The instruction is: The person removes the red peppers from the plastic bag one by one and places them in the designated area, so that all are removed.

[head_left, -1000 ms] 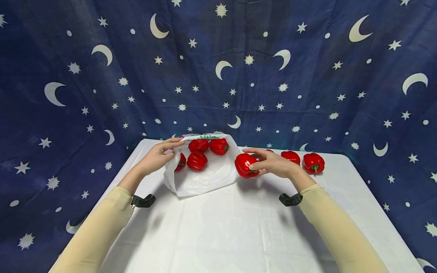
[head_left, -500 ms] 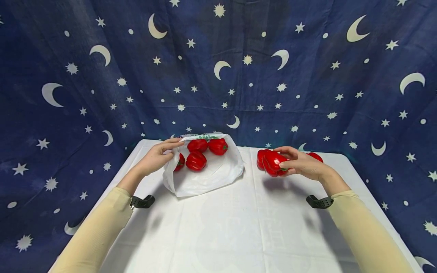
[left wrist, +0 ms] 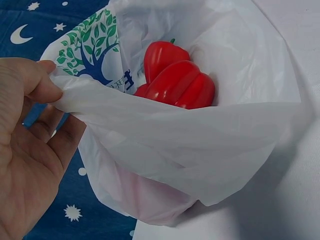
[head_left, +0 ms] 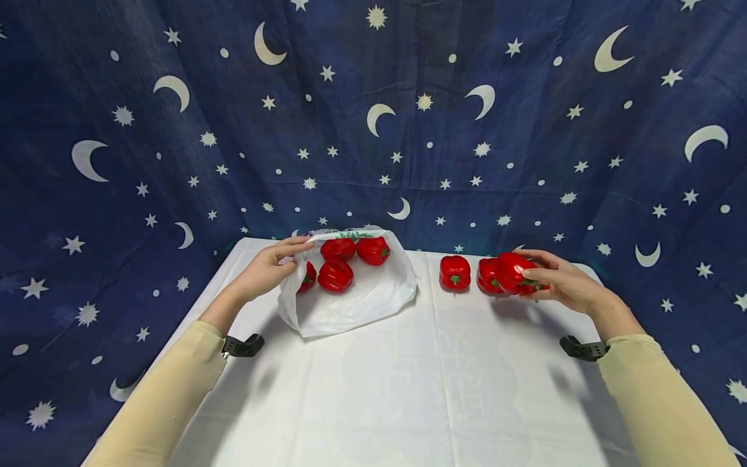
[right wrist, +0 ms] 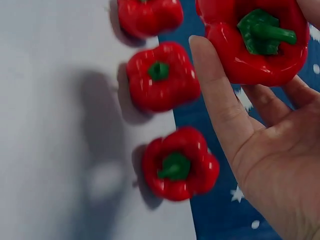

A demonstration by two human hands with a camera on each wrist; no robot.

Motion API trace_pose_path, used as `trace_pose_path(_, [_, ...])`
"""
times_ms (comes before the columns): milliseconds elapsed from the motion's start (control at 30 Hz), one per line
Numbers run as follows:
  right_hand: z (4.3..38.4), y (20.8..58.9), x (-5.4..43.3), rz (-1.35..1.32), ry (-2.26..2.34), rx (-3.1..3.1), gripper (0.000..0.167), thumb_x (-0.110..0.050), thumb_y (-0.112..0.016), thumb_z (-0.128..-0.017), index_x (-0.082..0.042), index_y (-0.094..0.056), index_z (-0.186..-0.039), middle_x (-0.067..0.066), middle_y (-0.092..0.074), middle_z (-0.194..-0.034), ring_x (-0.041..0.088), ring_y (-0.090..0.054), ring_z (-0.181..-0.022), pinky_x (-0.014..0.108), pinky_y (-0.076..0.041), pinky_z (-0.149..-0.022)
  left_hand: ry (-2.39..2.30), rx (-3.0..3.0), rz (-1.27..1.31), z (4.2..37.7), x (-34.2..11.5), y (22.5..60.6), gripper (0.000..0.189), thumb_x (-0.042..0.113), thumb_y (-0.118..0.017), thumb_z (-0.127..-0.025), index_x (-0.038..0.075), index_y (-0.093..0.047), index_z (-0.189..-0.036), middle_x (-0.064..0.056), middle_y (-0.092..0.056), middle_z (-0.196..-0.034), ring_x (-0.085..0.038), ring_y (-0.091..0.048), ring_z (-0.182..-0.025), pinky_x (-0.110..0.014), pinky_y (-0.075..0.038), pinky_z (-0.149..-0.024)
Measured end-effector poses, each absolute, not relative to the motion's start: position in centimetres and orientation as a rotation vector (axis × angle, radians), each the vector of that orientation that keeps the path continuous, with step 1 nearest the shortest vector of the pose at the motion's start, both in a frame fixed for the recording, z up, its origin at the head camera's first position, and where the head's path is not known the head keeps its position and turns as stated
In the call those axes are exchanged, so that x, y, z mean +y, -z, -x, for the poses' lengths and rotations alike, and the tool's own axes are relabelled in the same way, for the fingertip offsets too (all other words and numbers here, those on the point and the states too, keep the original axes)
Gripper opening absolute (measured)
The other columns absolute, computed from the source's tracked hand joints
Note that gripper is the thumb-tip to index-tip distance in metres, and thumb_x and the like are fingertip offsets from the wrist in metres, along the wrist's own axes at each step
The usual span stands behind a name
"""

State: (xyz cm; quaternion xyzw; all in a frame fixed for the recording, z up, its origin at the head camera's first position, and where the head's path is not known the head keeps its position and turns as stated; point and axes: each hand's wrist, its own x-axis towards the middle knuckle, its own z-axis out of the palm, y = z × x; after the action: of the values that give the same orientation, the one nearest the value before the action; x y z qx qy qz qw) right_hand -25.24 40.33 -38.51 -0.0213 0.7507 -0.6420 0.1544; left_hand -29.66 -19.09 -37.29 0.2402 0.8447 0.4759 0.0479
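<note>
My left hand point(head_left: 267, 271) pinches the left edge of a white plastic bag point(head_left: 367, 308) that lies with its mouth spread toward me. Inside are several red bell peppers, one of them near the middle point(head_left: 336, 275); the left wrist view shows a pepper point(left wrist: 182, 85) past the bag's near side. My right hand point(head_left: 563, 283) grips another red bell pepper point(head_left: 512, 272) by its sides, above the table. In the right wrist view the green stem of this held pepper point(right wrist: 260, 42) shows. Below it, a standing pepper point(head_left: 487, 277) is partly covered by the held one.
A row of red peppers stands along the table's far edge, with one pepper point(head_left: 454, 273) between the bag and the others. The right wrist view shows the row's near pepper point(right wrist: 180, 164). A blue star-and-moon curtain point(head_left: 432, 130) hangs behind the white-covered table point(head_left: 385, 402).
My right hand has carried its pepper rightward, away from the bag and over the row of peppers. The left hand and the bag have stayed in place.
</note>
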Motion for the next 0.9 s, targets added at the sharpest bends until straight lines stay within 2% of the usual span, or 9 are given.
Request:
trace_pose_path(200, [25.0, 38.9, 42.5, -0.025, 1.887, 2.171, 0.05, -0.016, -0.061, -0.103, -0.022, -0.04, -0.148, 0.0, -0.041, -0.136, 0.014, -0.061, -0.108, 0.044, -0.057, -0.09, -1.445, 2.576, -0.742, 29.1, -19.2, 36.8, 0.047, -0.003, -0.046, -0.102, 0.002, -0.054, -0.147, -0.013, -0.038, -0.16, -0.036, -0.027, -0.15, -0.059, -0.029, -0.115])
trace_pose_path(433, [24.7, 39.7, 45.0, -0.108, 1.976, 2.131, 0.055, -0.016, -0.06, -0.103, -0.023, -0.036, -0.153, -0.004, -0.039, -0.133, 0.01, -0.06, -0.105, 0.039, -0.057, -0.089, -1.471, 2.576, -0.738, 29.8, -19.4, 37.6, 0.046, -0.004, -0.046, -0.101, 0.002, -0.056, -0.146, -0.012, -0.039, -0.16, -0.036, -0.034, -0.147, -0.059, -0.031, -0.114])
trace_pose_path(633, [24.2, 40.3, 46.5, -0.152, 2.059, 2.096, 0.048, -0.017, -0.059, -0.104, -0.029, -0.042, -0.146, -0.009, -0.04, -0.129, 0.009, -0.058, -0.103, 0.035, -0.058, -0.087, -1.474, 2.583, -0.742, 31.2, -20.1, 39.1, 0.046, 0.0, -0.048, -0.102, 0.009, -0.057, -0.147, -0.006, -0.04, -0.16, -0.032, -0.032, -0.149, -0.058, -0.032, -0.114])
trace_pose_path(900, [24.0, 41.4, 48.3, -0.231, 2.174, 2.091, 0.04, -0.017, -0.06, -0.103, -0.036, -0.048, -0.137, -0.014, -0.044, -0.123, 0.01, -0.053, -0.102, 0.029, -0.057, -0.079, -1.46, 2.59, -0.759, 31.3, -20.2, 39.1, 0.047, 0.002, -0.049, -0.102, 0.014, -0.06, -0.146, -0.001, -0.042, -0.158, -0.029, -0.033, -0.148, -0.056, -0.033, -0.114])
